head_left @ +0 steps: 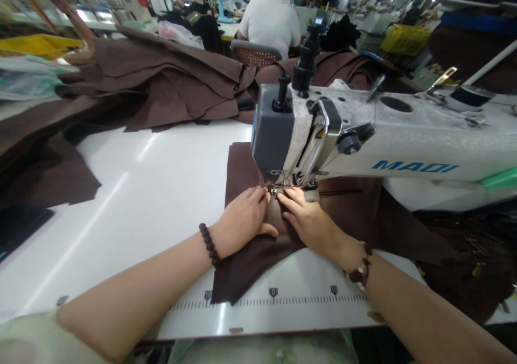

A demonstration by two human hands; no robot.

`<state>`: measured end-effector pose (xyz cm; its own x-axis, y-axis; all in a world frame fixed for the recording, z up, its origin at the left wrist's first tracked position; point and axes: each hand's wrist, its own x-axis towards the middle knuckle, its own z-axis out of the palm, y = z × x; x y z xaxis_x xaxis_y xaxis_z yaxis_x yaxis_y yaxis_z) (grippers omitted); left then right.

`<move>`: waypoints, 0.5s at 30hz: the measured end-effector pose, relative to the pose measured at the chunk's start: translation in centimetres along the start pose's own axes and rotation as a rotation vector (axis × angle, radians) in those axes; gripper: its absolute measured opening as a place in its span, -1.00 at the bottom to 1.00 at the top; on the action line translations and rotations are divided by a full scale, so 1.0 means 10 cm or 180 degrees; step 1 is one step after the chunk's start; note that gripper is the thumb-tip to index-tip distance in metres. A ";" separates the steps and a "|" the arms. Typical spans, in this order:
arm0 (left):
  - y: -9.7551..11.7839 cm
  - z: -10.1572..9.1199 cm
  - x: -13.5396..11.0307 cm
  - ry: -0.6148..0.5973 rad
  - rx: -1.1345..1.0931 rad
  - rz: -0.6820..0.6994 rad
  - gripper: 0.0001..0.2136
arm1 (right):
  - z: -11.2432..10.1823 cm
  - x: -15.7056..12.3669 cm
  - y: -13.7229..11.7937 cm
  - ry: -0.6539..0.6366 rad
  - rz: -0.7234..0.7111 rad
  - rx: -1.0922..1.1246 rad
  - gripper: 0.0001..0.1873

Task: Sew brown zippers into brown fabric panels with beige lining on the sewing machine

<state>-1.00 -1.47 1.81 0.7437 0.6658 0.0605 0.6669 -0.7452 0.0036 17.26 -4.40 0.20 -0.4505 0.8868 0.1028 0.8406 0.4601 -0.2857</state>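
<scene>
Brown fabric lies under the presser foot of a white and grey sewing machine. My left hand rests flat on the cloth just left of the foot, its thumb stretched apart from the fingers. On the other side, my right hand presses the same cloth with spread fingers, their tips close to the needle area. Neither hand grips anything that I can see. The fabric's right part runs beneath the machine arm. The needle itself is too small to make out.
Stacked brown fabric pieces lie along the back and left of the white table. A ruler scale marks the front edge. Dark brown pieces with zippers are heaped at right. A seated person in a white shirt is beyond the machine.
</scene>
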 end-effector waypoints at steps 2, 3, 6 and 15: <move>0.02 0.00 0.00 -0.0014 -0.0058 -0.0049 -0.37 | -0.02 0.01 0.05 0.0014 -0.0071 0.0107 -0.58; 0.03 0.00 0.00 -0.0005 -0.0087 -0.0078 -0.38 | -0.02 0.02 0.07 0.0037 -0.0082 0.0169 -0.59; 0.04 0.01 0.00 0.0039 -0.0189 -0.0123 -0.36 | -0.01 0.03 0.10 0.0062 -0.0059 0.0349 -0.61; 0.00 0.06 0.00 0.0115 -0.0490 -0.0133 -0.40 | -0.02 0.03 0.10 0.0075 -0.0076 0.0382 -0.62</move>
<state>-0.91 -1.45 1.18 0.7114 0.6966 0.0928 0.6799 -0.7157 0.1598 18.04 -3.64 0.10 -0.4616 0.8771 0.1329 0.7871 0.4740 -0.3948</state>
